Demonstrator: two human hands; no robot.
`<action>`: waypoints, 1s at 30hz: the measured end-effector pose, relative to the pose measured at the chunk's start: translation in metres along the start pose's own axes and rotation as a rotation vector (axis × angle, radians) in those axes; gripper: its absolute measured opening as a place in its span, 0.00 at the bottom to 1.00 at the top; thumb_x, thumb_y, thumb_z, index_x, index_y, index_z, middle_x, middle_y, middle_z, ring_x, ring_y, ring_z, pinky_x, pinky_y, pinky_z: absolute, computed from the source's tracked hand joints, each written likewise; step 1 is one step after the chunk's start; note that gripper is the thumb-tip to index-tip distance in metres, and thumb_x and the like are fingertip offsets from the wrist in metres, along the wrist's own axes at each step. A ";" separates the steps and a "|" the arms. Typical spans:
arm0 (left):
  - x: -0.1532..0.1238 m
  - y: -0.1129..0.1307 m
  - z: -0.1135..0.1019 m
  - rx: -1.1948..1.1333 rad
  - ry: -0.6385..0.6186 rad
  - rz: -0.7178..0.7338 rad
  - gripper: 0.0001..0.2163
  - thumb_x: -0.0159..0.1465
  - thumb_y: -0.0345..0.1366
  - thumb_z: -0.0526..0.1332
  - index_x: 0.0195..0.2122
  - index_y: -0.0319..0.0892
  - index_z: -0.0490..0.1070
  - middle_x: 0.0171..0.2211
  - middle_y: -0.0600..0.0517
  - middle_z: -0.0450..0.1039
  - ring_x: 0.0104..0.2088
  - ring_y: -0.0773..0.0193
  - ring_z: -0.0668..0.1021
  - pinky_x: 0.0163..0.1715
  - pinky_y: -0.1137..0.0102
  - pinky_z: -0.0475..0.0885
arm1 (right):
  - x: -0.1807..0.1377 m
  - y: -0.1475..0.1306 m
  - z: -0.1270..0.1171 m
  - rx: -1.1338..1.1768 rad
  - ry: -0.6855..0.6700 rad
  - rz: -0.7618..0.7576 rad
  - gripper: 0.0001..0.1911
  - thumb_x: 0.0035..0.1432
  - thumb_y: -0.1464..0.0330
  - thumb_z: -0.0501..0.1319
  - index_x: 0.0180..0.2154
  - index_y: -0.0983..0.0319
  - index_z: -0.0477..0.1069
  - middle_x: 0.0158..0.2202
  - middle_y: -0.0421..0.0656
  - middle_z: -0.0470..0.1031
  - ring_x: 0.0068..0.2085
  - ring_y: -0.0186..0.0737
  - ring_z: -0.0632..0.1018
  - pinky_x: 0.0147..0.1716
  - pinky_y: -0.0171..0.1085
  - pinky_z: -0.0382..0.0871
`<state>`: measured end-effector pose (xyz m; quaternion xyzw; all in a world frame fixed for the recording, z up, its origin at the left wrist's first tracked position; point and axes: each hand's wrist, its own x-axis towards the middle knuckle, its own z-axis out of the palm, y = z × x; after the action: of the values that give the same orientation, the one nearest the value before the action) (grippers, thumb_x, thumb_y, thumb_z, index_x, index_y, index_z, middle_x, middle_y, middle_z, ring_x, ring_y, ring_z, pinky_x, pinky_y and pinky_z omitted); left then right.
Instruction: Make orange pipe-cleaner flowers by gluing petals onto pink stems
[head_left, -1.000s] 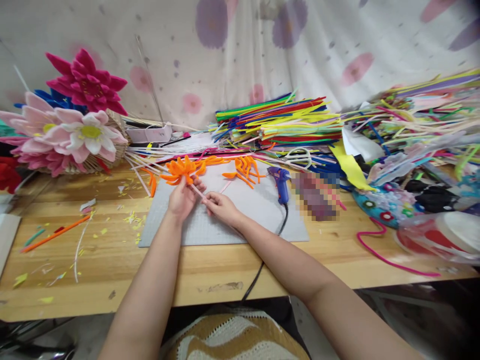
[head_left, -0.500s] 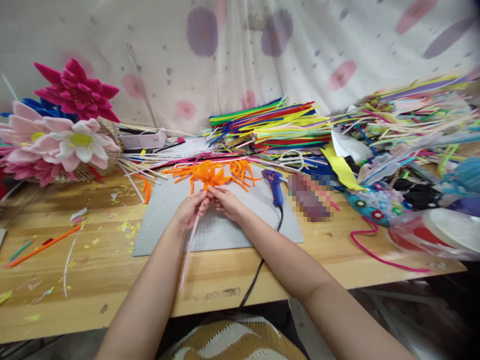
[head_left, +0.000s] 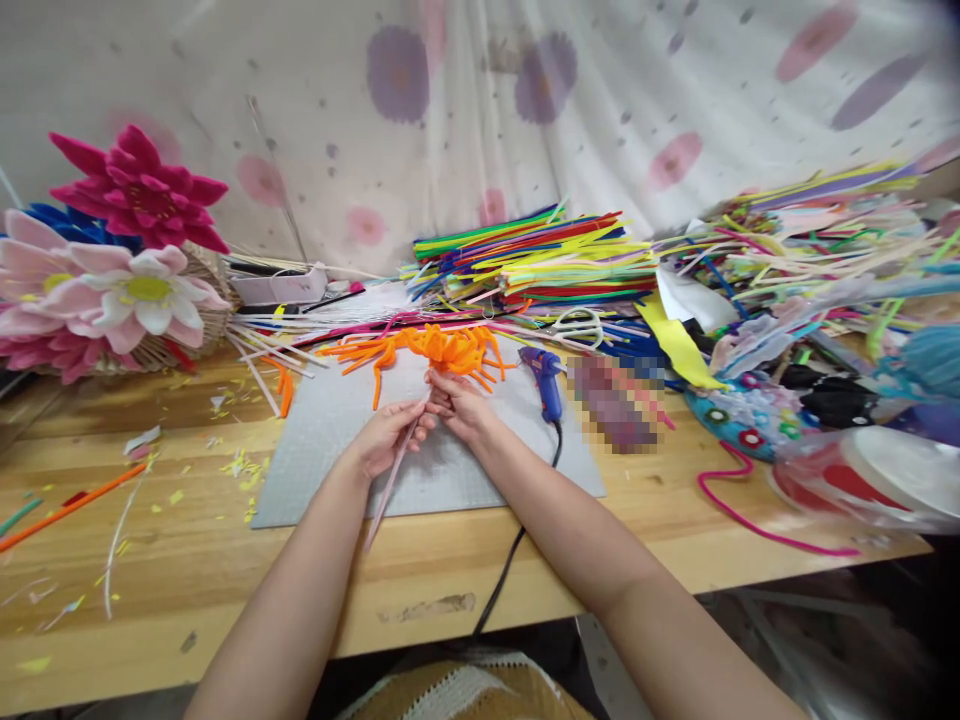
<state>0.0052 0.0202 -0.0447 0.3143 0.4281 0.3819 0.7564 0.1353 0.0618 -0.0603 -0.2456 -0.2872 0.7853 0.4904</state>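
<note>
Over the grey mat, my left hand (head_left: pixel 391 437) is closed on a pale pink stem (head_left: pixel 390 490), whose lower end slants down toward the table's front edge. My right hand (head_left: pixel 459 405) pinches the top of the stem, just under an orange fuzzy flower (head_left: pixel 442 345). Both hands nearly touch at the fingertips. Several loose orange pipe cleaner pieces (head_left: pixel 352 350) lie behind the flower on the mat's far edge. What joins stem and flower is hidden by my fingers.
A blue glue gun (head_left: pixel 546 385) lies on the grey mat (head_left: pixel 300 480), its black cord running off the front edge. Scissors (head_left: pixel 577 328) and pipe cleaner bundles (head_left: pixel 555 255) sit behind. Finished flowers (head_left: pixel 142 190) stand left; a plastic tub (head_left: pixel 877 475) is at right.
The orange flower has turned and moved slightly right with my right hand. My left hand has slid a little down the stem. The view has shifted slightly.
</note>
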 end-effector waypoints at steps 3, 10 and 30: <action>0.001 0.000 0.001 -0.006 0.017 -0.001 0.05 0.59 0.31 0.59 0.32 0.35 0.72 0.21 0.53 0.71 0.15 0.76 0.68 0.11 0.81 0.62 | 0.000 -0.002 0.003 -0.023 0.038 0.026 0.11 0.46 0.66 0.66 0.24 0.66 0.67 0.11 0.27 0.48 0.13 0.20 0.48 0.12 0.25 0.38; 0.003 0.001 0.002 -0.077 0.048 0.087 0.03 0.57 0.30 0.61 0.28 0.35 0.68 0.18 0.56 0.66 0.13 0.77 0.65 0.08 0.83 0.56 | 0.005 -0.010 0.001 0.119 0.022 0.085 0.13 0.48 0.67 0.65 0.23 0.64 0.62 0.16 0.32 0.58 0.16 0.21 0.57 0.13 0.24 0.42; 0.004 -0.002 0.002 -0.081 -0.014 0.041 0.04 0.61 0.30 0.55 0.30 0.36 0.66 0.19 0.55 0.65 0.15 0.76 0.67 0.10 0.83 0.60 | 0.008 -0.005 0.004 0.085 0.046 0.046 0.12 0.47 0.65 0.66 0.26 0.65 0.66 0.12 0.27 0.46 0.14 0.21 0.45 0.11 0.24 0.39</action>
<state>0.0089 0.0224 -0.0477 0.2949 0.4007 0.4120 0.7634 0.1320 0.0703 -0.0549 -0.2493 -0.2364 0.8020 0.4886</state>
